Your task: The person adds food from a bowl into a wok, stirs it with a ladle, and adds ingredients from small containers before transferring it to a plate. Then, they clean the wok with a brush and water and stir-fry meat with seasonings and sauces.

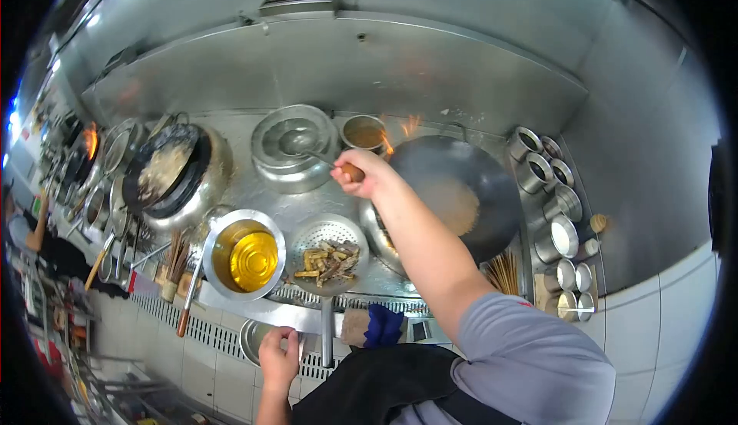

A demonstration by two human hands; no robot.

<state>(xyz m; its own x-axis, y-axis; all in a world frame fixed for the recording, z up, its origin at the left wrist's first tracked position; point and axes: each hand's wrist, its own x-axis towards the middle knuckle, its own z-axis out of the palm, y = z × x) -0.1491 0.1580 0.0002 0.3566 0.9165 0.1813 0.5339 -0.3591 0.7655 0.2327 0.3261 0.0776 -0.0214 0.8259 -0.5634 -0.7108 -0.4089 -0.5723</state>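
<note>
My right hand [361,173] is closed around the wooden grip of a ladle [297,141], whose bowl is over a round metal basin [267,165] at the back of the stove. Below and right of my forearm sits a large dark wok [492,194] with steaming, brownish liquid in it. My left hand [278,354] hangs at the counter's front edge, fingers loosely bent and thumb apart, with no object visible in it. Close to it are a metal pot [250,342] and the handle of a perforated strainer [307,234] that holds browned strips of food [335,262].
A steel pot of yellow oil [217,257] stands left of the strainer. Flames [410,125] rise beside a small pot [364,131]. Another wok [165,167] is at left, seasoning containers [563,237] at right. A blue cloth [383,325] lies at the front edge. A co-worker [58,244] stands far left.
</note>
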